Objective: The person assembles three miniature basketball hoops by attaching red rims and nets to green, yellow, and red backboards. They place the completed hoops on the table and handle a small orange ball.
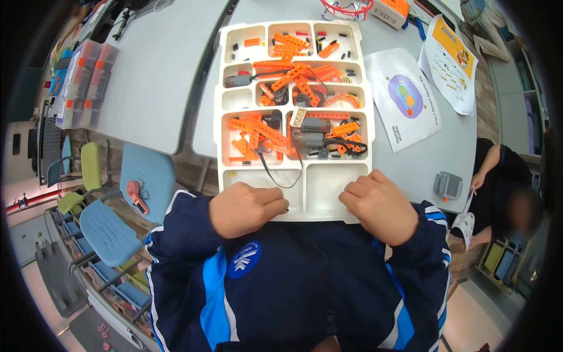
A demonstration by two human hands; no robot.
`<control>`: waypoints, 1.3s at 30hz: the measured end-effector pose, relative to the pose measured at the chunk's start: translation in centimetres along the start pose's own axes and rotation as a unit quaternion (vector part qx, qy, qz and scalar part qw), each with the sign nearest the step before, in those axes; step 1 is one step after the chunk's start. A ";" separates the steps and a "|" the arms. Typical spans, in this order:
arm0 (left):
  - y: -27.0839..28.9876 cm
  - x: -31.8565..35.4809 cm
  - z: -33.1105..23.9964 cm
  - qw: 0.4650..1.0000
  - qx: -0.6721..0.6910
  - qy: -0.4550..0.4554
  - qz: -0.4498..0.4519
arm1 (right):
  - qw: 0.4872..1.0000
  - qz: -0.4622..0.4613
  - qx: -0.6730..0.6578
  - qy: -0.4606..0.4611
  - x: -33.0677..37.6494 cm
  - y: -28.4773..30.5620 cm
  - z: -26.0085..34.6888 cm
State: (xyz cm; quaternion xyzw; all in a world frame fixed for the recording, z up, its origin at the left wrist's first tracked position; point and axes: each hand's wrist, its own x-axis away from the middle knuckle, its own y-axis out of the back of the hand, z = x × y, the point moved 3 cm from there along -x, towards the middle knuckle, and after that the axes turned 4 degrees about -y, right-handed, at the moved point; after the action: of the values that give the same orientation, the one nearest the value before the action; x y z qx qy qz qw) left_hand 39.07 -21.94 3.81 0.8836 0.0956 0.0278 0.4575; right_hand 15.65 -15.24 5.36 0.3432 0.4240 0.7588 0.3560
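Note:
A white compartment tray (pixel 334 218) filled with building-kit parts lies in front of me. My left hand (pixel 246 209) is curled over its front left compartment, with a tiny dark bit showing by the fingertips. Over the right edge of the front right compartment is my right hand (pixel 381 205), fingers bent and closed, their tips partly hidden. Orange perforated beams (pixel 258 134) fill the middle compartments. Among them are grey motor-like blocks (pixel 308 139), a pale beam piece (pixel 298 117) and a black cable (pixel 271 173) that droops into the front left compartment.
Right of the tray lie a white booklet (pixel 404 100), a printed sheet (pixel 448 64) and a grey device (pixel 448 185). A person (pixel 498 188) holding paper is at the right. Clear drawer boxes (pixel 88 82) stand on the left table; blue chairs (pixel 111 232) are below it.

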 end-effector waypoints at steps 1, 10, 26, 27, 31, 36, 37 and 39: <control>1.4 0.5 0.1 0.999 0.014 0.006 -0.029 | 1.000 -0.002 0.024 0.002 -0.3 -0.4 0.1; 4.6 1.3 5.9 0.955 -0.003 0.202 -0.219 | 0.994 0.050 0.097 0.007 -1.4 -1.0 0.1; 1.0 4.3 0.8 0.923 -0.201 0.287 -0.158 | 0.965 -0.255 -0.058 0.000 -2.7 4.2 -1.1; 0.6 4.2 0.9 0.921 -0.202 0.291 -0.161 | 0.967 -0.244 -0.068 0.004 -2.4 4.0 -1.0; 0.0 4.2 1.3 0.913 -0.197 0.322 -0.156 | 0.968 -0.238 -0.081 0.014 -1.3 3.2 -1.2; 0.8 3.6 0.5 0.928 -0.152 0.291 -0.174 | 0.954 -0.281 -0.108 -0.016 0.7 2.3 -1.7; 1.2 3.6 0.3 0.932 -0.136 0.282 -0.183 | 0.948 -0.296 -0.117 -0.027 1.0 2.0 -1.8; 2.0 3.6 0.4 0.921 -0.105 0.294 -0.233 | 0.942 -0.303 -0.127 -0.064 1.7 1.3 -2.1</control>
State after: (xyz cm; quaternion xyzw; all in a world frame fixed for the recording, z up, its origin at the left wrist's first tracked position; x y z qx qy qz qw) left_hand 42.96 -22.69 5.09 0.7355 0.4255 0.1891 0.4921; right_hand 12.71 -15.20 6.01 0.1988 0.3845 0.6389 0.6360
